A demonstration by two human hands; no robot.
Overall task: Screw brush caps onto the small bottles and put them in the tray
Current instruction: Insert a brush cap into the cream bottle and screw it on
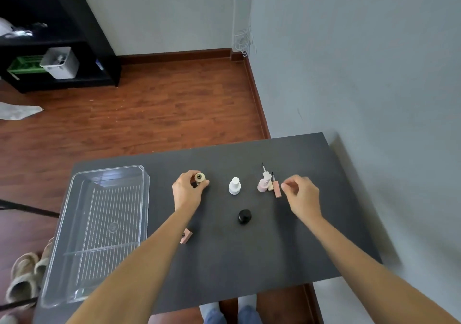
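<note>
Counter [287, 249] is dark grey, seen from above, set against a pale wall on the right. Tray [74, 291], clear plastic with a ribbed floor, is laid along the counter's left edge and holds nothing.

Left hand [186, 192] is curled round a small beige bottle [199, 176] at centre-left; the bottle's open mouth is turned up toward the camera. A dark piece is glimpsed under the fingers, but what it is cannot be told. Left grip: narrow, holding the beige bottle.

White bottle [234, 186] is stood upright just right of that hand, with a white cap on it. Further right, a pale pink bottle [262, 185] is seen, with a white brush cap [266, 173] lying against it, bristles pointing to the far side. Just beside these, a pink brush cap [276, 188] is laid flat, brush end far. A small beige piece is wedged between the pink bottle and the pink cap; it is too small to identify.

Right hand [301, 195] is held just right of the pink cap, fingers loosely curled, thumb and forefinger near each other; nothing is held. Contact with the cap cannot be told.

Black bottle [244, 216] sits nearer, between the two forearms. A pink block [186, 236] lies beside the left forearm, partly hidden.

Wooden floor, black shelf and slippers are seen beyond the counter.
</note>
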